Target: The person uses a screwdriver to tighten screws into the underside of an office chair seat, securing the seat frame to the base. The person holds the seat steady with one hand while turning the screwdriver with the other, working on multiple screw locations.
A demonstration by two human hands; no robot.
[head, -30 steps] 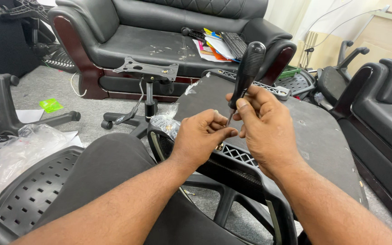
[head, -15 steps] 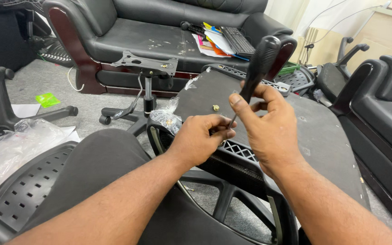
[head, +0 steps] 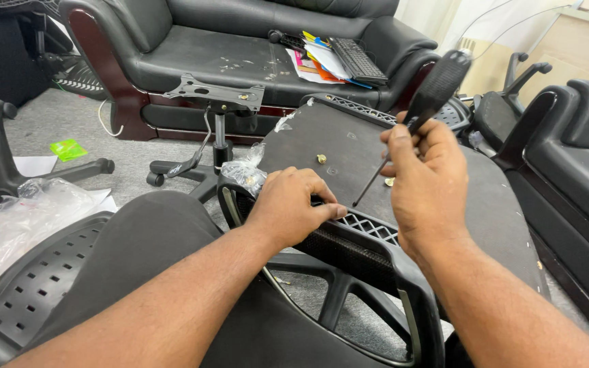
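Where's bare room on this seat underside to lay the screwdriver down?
Free: the seat panel right of the right hand. Crowded: between the left hand, screwdriver tip and brass inserts.

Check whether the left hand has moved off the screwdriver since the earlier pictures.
Yes. The left hand has dropped from the screwdriver shaft to the mesh edge of the chair frame, while the right hand holds the tool.

The screwdriver (head: 423, 103) has a black handle and dark shaft. The chair seat underside (head: 349, 146) is dark grey with brass-coloured screw inserts (head: 321, 159). Far left, a bright green packet (head: 67, 149) lies on grey carpet (head: 49, 123); the sofa (head: 172, 41) is black leather.
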